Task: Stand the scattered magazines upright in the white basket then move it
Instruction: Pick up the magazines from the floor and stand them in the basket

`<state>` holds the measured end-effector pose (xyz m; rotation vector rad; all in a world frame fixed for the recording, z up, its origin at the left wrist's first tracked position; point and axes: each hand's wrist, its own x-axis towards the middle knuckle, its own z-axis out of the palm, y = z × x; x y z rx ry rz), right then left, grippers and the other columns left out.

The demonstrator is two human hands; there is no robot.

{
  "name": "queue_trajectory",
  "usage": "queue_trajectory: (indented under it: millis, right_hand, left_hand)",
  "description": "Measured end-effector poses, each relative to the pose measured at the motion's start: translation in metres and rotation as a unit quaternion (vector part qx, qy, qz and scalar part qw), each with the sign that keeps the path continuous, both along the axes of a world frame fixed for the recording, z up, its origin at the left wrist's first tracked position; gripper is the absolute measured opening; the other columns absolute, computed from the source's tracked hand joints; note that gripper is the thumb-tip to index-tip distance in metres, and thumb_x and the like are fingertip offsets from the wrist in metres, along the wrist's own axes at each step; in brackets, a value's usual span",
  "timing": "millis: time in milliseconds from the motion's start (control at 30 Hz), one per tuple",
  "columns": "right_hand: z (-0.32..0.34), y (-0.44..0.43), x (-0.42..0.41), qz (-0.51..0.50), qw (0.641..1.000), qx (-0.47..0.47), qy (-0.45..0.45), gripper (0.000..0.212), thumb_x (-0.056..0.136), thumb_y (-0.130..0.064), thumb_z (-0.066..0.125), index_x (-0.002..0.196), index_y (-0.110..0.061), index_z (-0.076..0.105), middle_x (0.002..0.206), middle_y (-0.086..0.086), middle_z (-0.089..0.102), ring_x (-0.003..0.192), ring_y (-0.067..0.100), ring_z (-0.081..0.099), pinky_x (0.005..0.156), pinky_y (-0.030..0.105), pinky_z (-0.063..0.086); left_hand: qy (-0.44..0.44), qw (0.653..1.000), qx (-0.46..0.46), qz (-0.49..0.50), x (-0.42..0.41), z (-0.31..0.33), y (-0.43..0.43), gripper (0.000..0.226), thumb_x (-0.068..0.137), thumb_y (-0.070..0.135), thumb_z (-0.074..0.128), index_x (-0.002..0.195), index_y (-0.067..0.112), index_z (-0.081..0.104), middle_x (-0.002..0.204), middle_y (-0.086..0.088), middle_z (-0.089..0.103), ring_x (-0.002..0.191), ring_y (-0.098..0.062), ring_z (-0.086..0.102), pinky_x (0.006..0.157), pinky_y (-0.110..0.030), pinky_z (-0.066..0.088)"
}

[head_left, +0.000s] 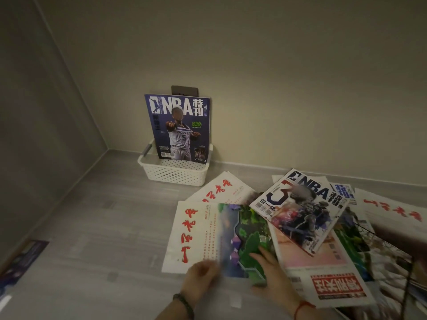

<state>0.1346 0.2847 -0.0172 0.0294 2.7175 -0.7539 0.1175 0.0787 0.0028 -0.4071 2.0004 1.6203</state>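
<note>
A white perforated basket (174, 173) stands on the floor against the wall. One blue NBA magazine (179, 128) stands upright in it, leaning back on the wall. Several magazines lie scattered on the floor at the right. My left hand (201, 279) grips the near edge of the white magazine with red script and a green landscape (217, 236). My right hand (272, 276) rests flat on that same magazine's green part, fingers apart. Another NBA magazine (300, 211) lies tilted over the pile.
Grey walls meet in a corner at the left of the basket. A dark socket plate (184, 90) shows behind the upright magazine. A dark blue magazine (20, 259) lies by the left wall. A red-headed paper (337, 286) lies near my right wrist.
</note>
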Motion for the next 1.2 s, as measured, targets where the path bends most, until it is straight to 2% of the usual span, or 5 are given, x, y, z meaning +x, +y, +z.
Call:
queue_trajectory:
  millis: [300,467,700,867,1200]
  right_hand:
    - [0.018,0.004,-0.009,0.153,0.967,0.199,0.034,0.043,0.095,-0.017,0.031,0.138,-0.014,0.032,0.147,0.012,0.035,0.135,0.021,0.034,0.112,0.032,0.026]
    - [0.043,-0.02,-0.012,0.214,0.945,0.203,0.142,0.038,0.028,-0.049,0.086,0.055,-0.03,0.068,0.043,-0.014,0.062,0.036,-0.003,0.055,0.031,0.015,0.041]
    - [0.067,-0.033,-0.046,0.069,0.995,-0.075,0.022,0.042,0.082,-0.043,0.057,0.122,-0.039,0.045,0.13,-0.013,0.054,0.115,0.004,0.049,0.105,0.03,0.039]
    - [0.101,-0.044,-0.1,-0.103,0.966,-0.235,0.031,0.077,0.081,-0.034,0.062,0.142,-0.027,0.016,0.15,0.0,0.028,0.137,0.021,0.029,0.109,0.04,0.031]
    - [0.157,-0.07,-0.222,-0.127,0.916,-0.373,0.073,0.025,0.084,0.002,0.056,0.107,0.009,0.053,0.065,0.005,0.067,0.058,0.019,0.063,0.06,0.029,0.053]
  left_hand:
    - [-0.124,0.959,0.187,0.17,0.004,0.0,0.021,0.018,0.085,0.023,0.058,0.085,0.006,0.061,0.07,-0.017,0.07,0.072,-0.033,0.063,0.058,-0.034,0.056]
    - [-0.058,0.924,0.231,0.3,-0.022,0.014,0.017,0.031,0.084,0.004,0.057,0.114,0.003,0.047,0.113,-0.024,0.059,0.1,-0.043,0.058,0.075,-0.054,0.053]
    - [0.063,0.96,0.156,0.224,-0.043,0.053,-0.024,0.032,0.083,-0.005,0.054,0.102,0.02,0.046,0.094,-0.007,0.056,0.08,-0.023,0.056,0.065,-0.047,0.052]
    - [0.129,0.979,0.138,0.083,-0.062,0.086,-0.072,0.033,0.087,-0.002,0.048,0.11,0.022,0.047,0.098,0.002,0.064,0.079,-0.008,0.064,0.058,-0.03,0.058]
    - [0.281,0.943,0.164,-0.071,-0.197,0.181,-0.147,0.034,0.086,-0.001,0.046,0.112,0.02,0.053,0.104,0.003,0.071,0.099,-0.019,0.068,0.071,-0.026,0.058]
